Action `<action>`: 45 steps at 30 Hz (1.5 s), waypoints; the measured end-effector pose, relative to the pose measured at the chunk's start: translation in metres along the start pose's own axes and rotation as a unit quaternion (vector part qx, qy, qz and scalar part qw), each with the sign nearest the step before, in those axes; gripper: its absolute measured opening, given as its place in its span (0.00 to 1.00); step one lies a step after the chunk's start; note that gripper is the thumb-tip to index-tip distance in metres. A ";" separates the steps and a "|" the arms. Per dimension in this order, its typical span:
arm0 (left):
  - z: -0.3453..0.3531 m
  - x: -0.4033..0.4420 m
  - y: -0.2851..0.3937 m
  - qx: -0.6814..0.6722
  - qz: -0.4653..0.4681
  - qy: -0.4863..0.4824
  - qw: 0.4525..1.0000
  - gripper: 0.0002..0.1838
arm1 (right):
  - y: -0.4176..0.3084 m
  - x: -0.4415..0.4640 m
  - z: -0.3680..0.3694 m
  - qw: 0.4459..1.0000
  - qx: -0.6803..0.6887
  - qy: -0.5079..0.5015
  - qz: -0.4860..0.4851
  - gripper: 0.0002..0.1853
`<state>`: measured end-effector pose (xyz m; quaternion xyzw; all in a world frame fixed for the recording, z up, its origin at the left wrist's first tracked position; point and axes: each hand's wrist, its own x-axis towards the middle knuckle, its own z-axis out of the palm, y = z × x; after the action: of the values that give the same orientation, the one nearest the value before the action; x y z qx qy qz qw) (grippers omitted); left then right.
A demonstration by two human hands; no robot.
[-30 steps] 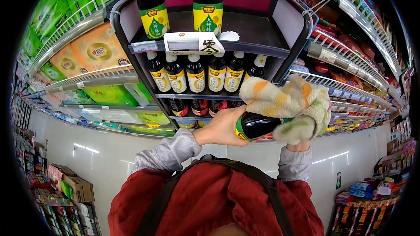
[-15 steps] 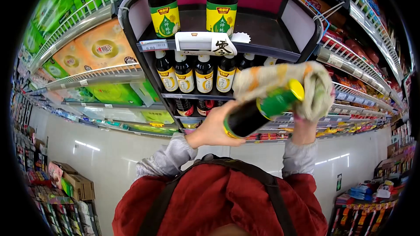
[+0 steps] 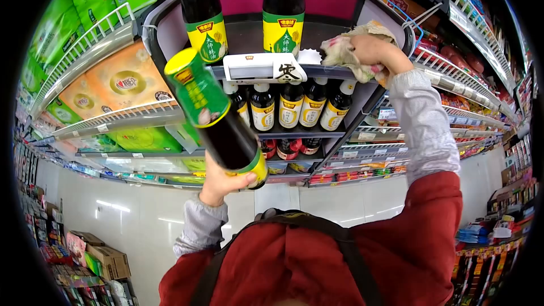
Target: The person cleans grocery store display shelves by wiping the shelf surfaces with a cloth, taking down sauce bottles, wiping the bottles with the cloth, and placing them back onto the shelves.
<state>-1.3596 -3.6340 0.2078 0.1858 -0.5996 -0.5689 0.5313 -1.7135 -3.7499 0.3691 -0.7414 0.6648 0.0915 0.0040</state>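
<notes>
My left hand [image 3: 221, 180] grips the lower end of a dark sauce bottle [image 3: 226, 139] with a yellow cap and green neck wrap. The bottle tilts to the left in front of the shelf unit. My right hand [image 3: 378, 54] is closed on a pale, crumpled cloth [image 3: 362, 68] that lies against the right end of the top shelf [image 3: 334, 34]. Two similar bottles stand on that shelf, a left sauce bottle [image 3: 205, 22] and a right sauce bottle [image 3: 283, 17]. A white price holder [image 3: 255, 68] is fixed to the shelf's front edge.
Below, several small bottles [image 3: 290, 107] with white caps stand in a row. Tissue packs [image 3: 122, 79] fill the shelves on the left, and a wire-fronted shelf [image 3: 470, 85] of packaged goods runs along the right. Cardboard boxes [image 3: 110, 258] sit on the left side.
The cloth has left the held bottle's neck and moved with my right hand up to the shelf's right end. My left hand has carried the bottle leftward, its cap now pointing left.
</notes>
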 end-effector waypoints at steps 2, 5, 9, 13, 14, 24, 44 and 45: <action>-0.012 -0.005 -0.004 0.021 0.001 -0.002 1.000 0.42 | -0.005 0.004 0.011 0.996 0.043 0.054 -0.053 0.22; -0.023 -0.006 -0.009 0.027 -0.008 0.022 0.999 0.43 | -0.003 0.032 0.018 0.988 0.080 0.089 -0.095 0.22; -0.032 -0.003 -0.004 -0.002 -0.016 0.030 0.999 0.38 | 0.019 0.087 0.027 0.986 -0.032 0.053 0.152 0.15; -0.043 -0.007 -0.004 -0.002 -0.013 0.027 1.000 0.37 | 0.030 0.129 0.016 0.969 0.022 0.052 0.241 0.12; -0.045 -0.010 -0.002 0.002 -0.025 0.031 0.999 0.37 | 0.025 0.135 0.011 0.967 -0.006 0.064 0.248 0.11; -0.057 -0.015 -0.008 -0.001 -0.048 0.021 0.999 0.39 | -0.056 0.121 -0.003 0.991 0.079 0.083 -0.066 0.16; -0.082 -0.031 -0.018 -0.006 -0.034 0.033 0.999 0.36 | 0.017 0.098 0.009 0.975 -0.159 -0.119 0.094 0.13; -0.082 -0.032 -0.019 -0.011 -0.034 0.028 0.999 0.36 | 0.025 0.115 0.013 0.967 -0.184 -0.154 0.086 0.12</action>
<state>-1.2855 -3.6532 0.1599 0.2158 -0.5719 -0.5876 0.5303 -1.7285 -3.8642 0.3430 -0.6462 0.6892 0.3255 -0.0380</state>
